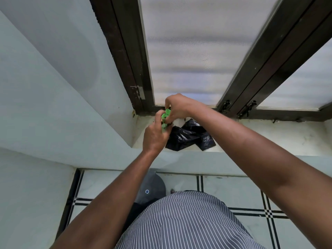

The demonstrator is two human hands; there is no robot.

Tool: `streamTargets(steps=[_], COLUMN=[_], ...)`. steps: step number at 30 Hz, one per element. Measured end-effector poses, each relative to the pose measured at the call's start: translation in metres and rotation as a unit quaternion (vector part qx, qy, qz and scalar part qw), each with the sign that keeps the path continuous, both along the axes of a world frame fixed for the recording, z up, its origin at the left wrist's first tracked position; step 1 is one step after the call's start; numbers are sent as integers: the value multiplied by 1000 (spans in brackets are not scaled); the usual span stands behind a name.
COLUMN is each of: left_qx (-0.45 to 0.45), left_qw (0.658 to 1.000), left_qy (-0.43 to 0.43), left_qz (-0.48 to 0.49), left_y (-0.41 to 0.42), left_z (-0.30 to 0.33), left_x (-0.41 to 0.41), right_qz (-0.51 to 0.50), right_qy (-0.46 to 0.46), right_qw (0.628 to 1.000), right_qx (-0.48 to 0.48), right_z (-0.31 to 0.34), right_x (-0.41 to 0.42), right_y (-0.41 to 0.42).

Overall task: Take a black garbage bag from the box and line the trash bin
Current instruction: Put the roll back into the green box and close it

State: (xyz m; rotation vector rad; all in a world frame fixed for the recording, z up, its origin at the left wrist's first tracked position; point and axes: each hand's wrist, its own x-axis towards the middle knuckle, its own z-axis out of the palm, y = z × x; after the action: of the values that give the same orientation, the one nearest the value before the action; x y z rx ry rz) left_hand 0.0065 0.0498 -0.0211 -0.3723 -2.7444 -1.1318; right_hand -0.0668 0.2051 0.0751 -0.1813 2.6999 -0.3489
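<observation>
Sill: pale window ledge (269,135), left corner in use.
Fingers: right hand (177,108) pinches green box (166,116) top; left hand (155,136) steadies it, seemingly closing it.
Garbage bag (188,136): loose beside box, freed.
Trash bin (152,189): floor below, unlined.

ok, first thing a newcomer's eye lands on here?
Both hands meeting at the window sill: the left hand and right hand grip a small green box. Just right of them, a crumpled black garbage bag lies on the sill. Behind, frosted window panes fill the upper frame.
</observation>
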Motion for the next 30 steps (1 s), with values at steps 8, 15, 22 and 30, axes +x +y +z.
streamTargets(steps=[8, 15, 22, 30], left_qx=[39, 406, 378, -71], left_qw=[999, 846, 801, 976], left_qy=[-6, -277, -332, -194], left_qz=[11, 209, 323, -70], left_y=[-7, -21, -24, -10], left_z=[-11, -15, -30, -34], left_x=[-6, -19, 7, 44], right_qz=[-41, -80, -83, -294], right_qy=[5, -28, 72, 159], right_qw=[997, 989, 984, 875], right_qx=[-70, -120, -141, -349], right_z=[-14, -54, -82, -89], right_x=[7, 43, 52, 118], right_y=[-7, -1, -37, -12])
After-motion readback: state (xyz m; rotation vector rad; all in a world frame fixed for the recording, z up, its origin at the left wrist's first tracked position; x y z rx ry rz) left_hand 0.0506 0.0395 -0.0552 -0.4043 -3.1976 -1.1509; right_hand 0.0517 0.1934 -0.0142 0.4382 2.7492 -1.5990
